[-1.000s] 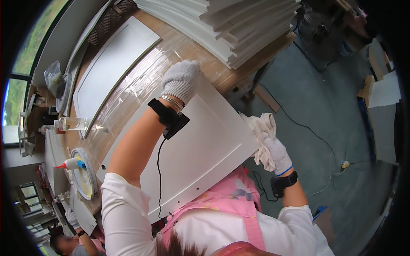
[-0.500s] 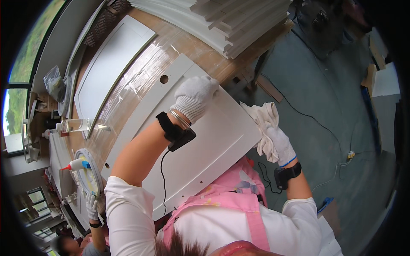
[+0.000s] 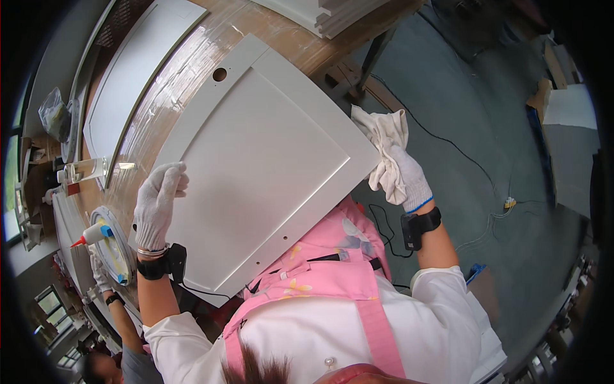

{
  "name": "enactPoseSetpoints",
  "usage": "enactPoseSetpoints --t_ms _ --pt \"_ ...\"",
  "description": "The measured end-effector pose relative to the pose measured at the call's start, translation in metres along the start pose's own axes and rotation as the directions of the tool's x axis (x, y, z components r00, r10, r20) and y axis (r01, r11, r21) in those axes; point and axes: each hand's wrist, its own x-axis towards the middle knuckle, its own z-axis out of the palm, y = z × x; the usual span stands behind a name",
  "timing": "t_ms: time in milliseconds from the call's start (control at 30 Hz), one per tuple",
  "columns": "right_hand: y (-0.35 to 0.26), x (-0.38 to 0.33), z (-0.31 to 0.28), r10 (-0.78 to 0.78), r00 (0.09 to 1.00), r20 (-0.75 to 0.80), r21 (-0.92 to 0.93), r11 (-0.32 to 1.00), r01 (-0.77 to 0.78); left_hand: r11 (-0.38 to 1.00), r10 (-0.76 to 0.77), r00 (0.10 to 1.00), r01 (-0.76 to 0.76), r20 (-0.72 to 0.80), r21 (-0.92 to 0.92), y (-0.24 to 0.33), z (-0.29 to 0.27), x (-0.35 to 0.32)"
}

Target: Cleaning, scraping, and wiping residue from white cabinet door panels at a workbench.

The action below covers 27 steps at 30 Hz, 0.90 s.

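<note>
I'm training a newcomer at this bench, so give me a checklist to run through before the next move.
1. Right hand grips the cloth: ok.
2. White panel wholly over the table: not ok, its right corner juts past the edge.
3. Red-tipped bottle apart from the panel: ok.
4. Left hand touching the panel: cannot tell.
5. Panel face free of fine dust: cannot tell, too small to see.
</note>
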Motion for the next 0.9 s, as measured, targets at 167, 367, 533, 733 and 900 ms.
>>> enactPoseSetpoints --t_ms 167,367,533,733,900 --pt "0.002 -0.001 -0.001 0.044 0.996 -0.074 0.048 0.998 -0.040 0.980 -0.195 0.929 0.171 -0.313 -0.103 -0.108 -0.070 -0.105" --pt "0.002 0.012 -0.026 0.037 0.978 0.204 0.078 0.995 -0.054 0.842 -0.524 0.521 0.437 -0.674 -0.317 -0.243 -0.058 -0.238" --pt "0.005 0.010 -0.009 0.017 1.000 -0.014 0.110 0.994 -0.016 0.779 -0.622 0.572 0.386 -0.534 -0.494 -0.284 0.007 -0.263" --pt "-0.007 -0.016 0.031 -0.053 0.999 0.013 0.098 0.994 0.051 0.742 -0.636 0.598 0.299 -0.488 -0.599 -0.252 -0.012 -0.249" --pt "-0.030 -0.065 0.076 -0.101 0.975 0.197 0.163 0.984 0.069 0.830 -0.542 0.614 0.284 -0.573 -0.481 -0.253 -0.033 -0.259"
